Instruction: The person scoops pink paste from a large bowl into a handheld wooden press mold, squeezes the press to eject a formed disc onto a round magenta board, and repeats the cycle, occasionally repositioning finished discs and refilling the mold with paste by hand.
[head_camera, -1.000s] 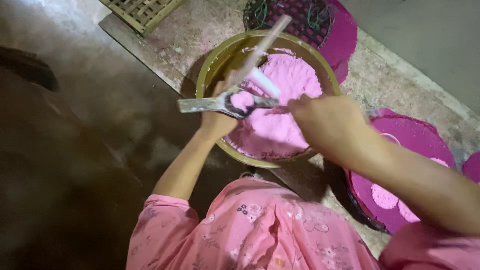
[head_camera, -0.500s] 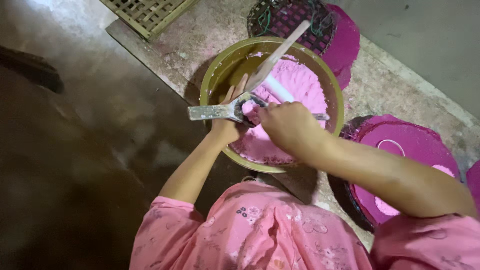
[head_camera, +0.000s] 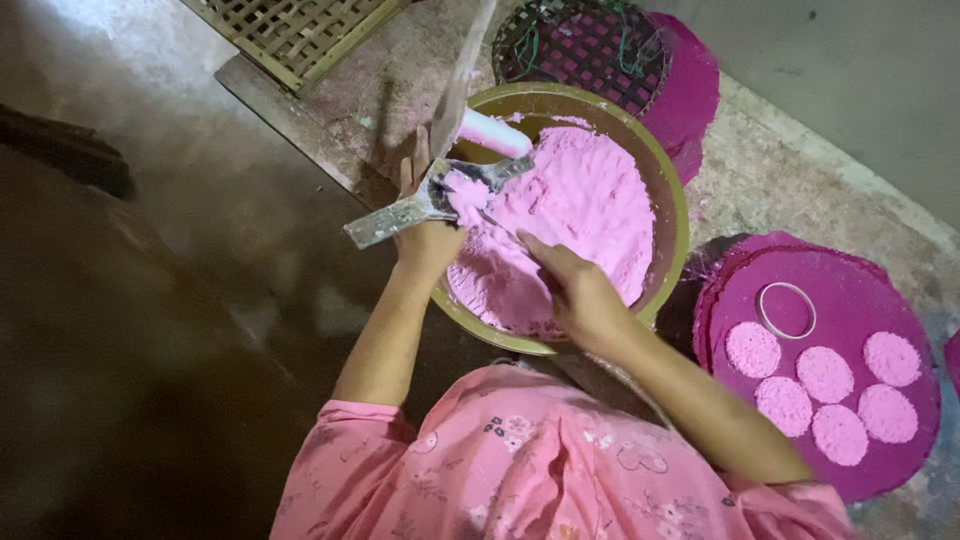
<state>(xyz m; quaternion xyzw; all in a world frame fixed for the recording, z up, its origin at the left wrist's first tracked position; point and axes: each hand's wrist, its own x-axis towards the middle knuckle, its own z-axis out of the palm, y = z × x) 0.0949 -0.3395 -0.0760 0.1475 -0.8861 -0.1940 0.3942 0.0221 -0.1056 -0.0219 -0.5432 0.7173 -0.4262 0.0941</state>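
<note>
Two hands were busy over a big round bowl (head_camera: 672, 215) full of pink powdery paste (head_camera: 580, 215), which sat on the floor right in front of the person, a bit above the middle of the view. Left hand (head_camera: 428, 238) was at the bowl's 9 o'clock rim, fingers closed around a flat metal scoop (head_camera: 425, 205) whose handle stuck out toward 8 o'clock, its front end loaded with pink stuff. Right hand (head_camera: 578, 290) was down at about 6 o'clock inside the bowl, fingers stretched out and pressing flat on the paste, not gripping anything as far as I could tell. A pale pink stick-like handle (head_camera: 492, 132) lay on the paste near 11 o'clock.

Outward from there: at 3 to 4 o'clock of the bowl lay a round magenta tray (head_camera: 850, 300) with five pink discs (head_camera: 825, 375) and a thin metal ring (head_camera: 787, 310) on it. At 12 o'clock, a dark mesh basket (head_camera: 585, 50) sat on another magenta tray. A woven lattice panel (head_camera: 295, 30) lay at the upper left.
</note>
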